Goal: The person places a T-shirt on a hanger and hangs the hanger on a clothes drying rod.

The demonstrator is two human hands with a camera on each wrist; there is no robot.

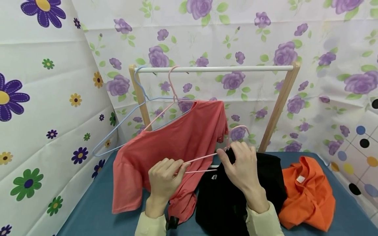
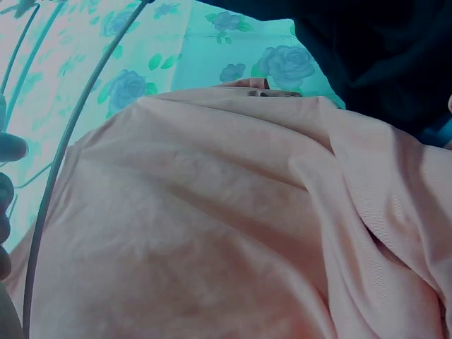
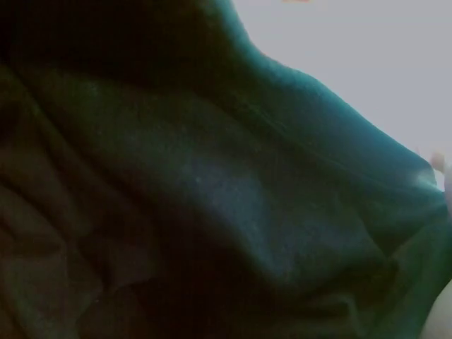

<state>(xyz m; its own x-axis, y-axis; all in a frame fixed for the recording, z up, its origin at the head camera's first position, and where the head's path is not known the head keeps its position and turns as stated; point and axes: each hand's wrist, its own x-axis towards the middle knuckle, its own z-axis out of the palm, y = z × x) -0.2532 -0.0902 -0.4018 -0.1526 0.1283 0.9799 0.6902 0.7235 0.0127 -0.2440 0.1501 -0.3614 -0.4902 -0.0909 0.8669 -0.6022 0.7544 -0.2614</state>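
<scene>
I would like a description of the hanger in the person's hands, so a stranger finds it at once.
Find the white rail at the back, then look below it to the black garment. There, the left hand and right hand hold a thin pink hanger. Its hook hangs on nothing, whereas the other pink hanger and the blue hanger hook over the rail.

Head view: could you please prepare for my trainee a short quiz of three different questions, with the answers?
1. Which colour is the hanger in the left hand? A) blue B) pink C) black
2. True or false: the orange cloth lies on the table.
3. How many other hangers hook over the rail?

Key: 1. B; 2. true; 3. two
</scene>
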